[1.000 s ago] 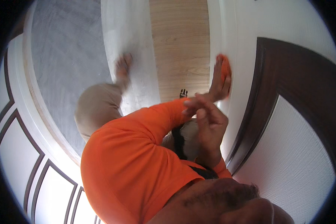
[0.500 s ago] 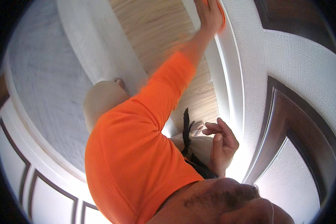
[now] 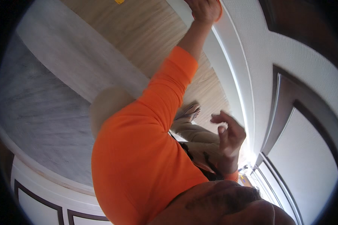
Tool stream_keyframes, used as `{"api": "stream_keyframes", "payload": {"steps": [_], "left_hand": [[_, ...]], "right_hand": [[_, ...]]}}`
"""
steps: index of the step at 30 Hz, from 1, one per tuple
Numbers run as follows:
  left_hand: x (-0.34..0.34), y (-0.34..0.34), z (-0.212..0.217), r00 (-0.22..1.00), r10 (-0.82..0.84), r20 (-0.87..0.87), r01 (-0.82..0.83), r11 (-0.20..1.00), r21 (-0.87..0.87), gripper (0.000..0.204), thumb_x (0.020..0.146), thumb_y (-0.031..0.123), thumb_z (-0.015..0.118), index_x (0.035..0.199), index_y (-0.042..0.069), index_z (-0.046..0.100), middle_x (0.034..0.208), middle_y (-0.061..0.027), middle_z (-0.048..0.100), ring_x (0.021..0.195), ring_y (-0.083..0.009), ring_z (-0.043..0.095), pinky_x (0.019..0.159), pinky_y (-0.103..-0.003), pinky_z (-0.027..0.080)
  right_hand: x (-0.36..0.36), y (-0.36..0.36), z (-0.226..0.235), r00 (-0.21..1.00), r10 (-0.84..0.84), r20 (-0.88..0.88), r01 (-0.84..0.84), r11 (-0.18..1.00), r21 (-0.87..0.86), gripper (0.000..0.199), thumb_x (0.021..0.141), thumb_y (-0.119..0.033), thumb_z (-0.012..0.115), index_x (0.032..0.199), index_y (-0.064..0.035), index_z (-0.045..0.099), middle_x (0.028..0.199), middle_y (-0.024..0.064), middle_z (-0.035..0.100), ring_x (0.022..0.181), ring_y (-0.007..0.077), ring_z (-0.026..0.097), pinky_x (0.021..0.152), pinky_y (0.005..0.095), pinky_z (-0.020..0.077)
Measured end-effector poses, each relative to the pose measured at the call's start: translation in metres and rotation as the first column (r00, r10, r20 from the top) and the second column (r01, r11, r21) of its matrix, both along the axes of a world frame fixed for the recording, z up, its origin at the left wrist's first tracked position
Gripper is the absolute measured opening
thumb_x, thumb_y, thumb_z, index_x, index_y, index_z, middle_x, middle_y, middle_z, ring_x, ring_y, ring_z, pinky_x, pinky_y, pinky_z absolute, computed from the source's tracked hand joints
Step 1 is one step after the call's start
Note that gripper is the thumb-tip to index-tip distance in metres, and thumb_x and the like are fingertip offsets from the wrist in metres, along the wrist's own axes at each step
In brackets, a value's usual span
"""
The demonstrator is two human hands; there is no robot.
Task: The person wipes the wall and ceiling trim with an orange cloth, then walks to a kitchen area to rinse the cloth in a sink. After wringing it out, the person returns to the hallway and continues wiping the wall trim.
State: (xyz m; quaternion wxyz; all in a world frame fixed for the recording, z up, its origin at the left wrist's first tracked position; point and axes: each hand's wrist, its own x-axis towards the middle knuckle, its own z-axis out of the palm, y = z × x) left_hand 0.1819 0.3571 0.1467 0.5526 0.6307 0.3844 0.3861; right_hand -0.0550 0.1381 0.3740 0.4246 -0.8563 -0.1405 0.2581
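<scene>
My left arm, in an orange sleeve, stretches to the top of the picture. My left hand (image 3: 203,10) is closed at the white wall's lower edge, its fingers partly cut off by the frame. An orange-edged thing (image 3: 219,11) shows along the hand; most of it is covered, and its kind cannot be made out. On the right, my right hand (image 3: 232,137) hangs in the air near my bent leg, fingers loosely curled, thumb apart and nothing in it.
A white textured wall (image 3: 248,41) with dark-framed panels (image 3: 285,90) curves along the right. Below lie a wood-look floor (image 3: 139,30), a pale band (image 3: 86,48) and a grey surface (image 3: 45,97). My sandalled foot (image 3: 191,110) rests there. Something yellow (image 3: 119,1) lies at the top edge.
My left hand has shifted slightly up and left along the wall. My right hand has moved a little to the right. The view has turned, showing more of my legs and foot.
</scene>
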Motion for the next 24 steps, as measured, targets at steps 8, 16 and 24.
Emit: {"api": "stream_keyframes", "payload": {"steps": [8, 16, 24], "left_hand": [[-0.048, -0.182, -0.005, 0.944, -0.297, 0.143, 0.302, 0.953, -0.019, 0.093, 0.101, 0.055, 0.034, 0.154, -0.012, -0.004, 0.163, -0.033, -0.002, 0.152, -0.0483, -0.005, 0.121, -0.059, 0.002], [-0.001, -0.052, -0.014, 1.0, 0.014, -0.005, -0.014, 0.996, 0.088, 0.076, 0.106, 0.048, 0.029, 0.154, -0.006, 0.006, 0.16, -0.0319, 0.01, 0.148, -0.0476, 0.01, 0.119, -0.06, 0.006], [-0.04, -0.195, -0.056, 0.973, -0.139, 0.182, 0.098, 0.971, 0.216, 0.082, 0.106, 0.047, 0.028, 0.155, -0.011, -0.001, 0.162, -0.0345, 0.002, 0.151, -0.0507, 0.0, 0.12, -0.06, -0.001]], "right_hand": [[0.025, 0.004, -0.017, 0.95, 0.307, 0.059, -0.312, 0.941, 0.13, 0.039, 0.087, -0.006, 0.075, 0.124, 0.0015, 0.066, 0.101, 0.0136, 0.074, 0.084, 0.0202, 0.072, 0.076, 0.0317, 0.0562], [0.029, -0.042, 0.009, 0.785, 0.524, 0.331, -0.57, 0.82, 0.054, 0.045, 0.081, -0.019, 0.081, 0.119, 0.0008, 0.067, 0.094, 0.0164, 0.072, 0.077, 0.0309, 0.07, 0.067, 0.0372, 0.0551], [0.029, -0.066, 0.009, 0.789, 0.489, 0.371, -0.551, 0.831, 0.075, 0.046, 0.08, -0.022, 0.081, 0.118, 0.0011, 0.066, 0.094, 0.0162, 0.071, 0.074, 0.0307, 0.069, 0.066, 0.0384, 0.0542]]}}
